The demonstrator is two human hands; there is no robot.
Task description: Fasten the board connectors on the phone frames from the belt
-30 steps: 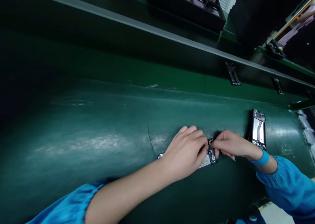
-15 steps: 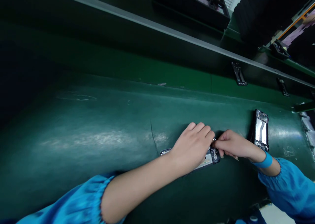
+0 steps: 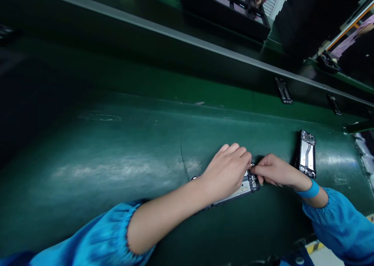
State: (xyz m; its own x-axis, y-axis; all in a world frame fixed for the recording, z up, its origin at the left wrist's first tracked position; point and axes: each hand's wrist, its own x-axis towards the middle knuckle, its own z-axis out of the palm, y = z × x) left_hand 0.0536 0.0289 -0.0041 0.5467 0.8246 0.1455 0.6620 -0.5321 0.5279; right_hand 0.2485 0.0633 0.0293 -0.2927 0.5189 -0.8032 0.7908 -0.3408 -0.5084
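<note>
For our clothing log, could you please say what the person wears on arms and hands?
The left sleeve and right sleeve are bright blue with gathered cuffs. A blue wristband circles the right wrist. The left hand and right hand are bare.

— How does the person's left hand (image 3: 226, 171) sit?
— Palm down, knuckles up, fingers curled forward. The bare forearm runs up to it from the lower left, with the blue sleeve (image 3: 99, 238) bunched near the elbow.
— And the right hand (image 3: 273, 171)?
— It comes in from the lower right, fingers bunched into a pinch that points left. A blue wristband (image 3: 311, 190) circles the wrist, just ahead of the blue cuff (image 3: 336, 211).
— Do the hands meet?
— Fingertip to fingertip, touching. The back of the left hand hides its thumb.
</note>
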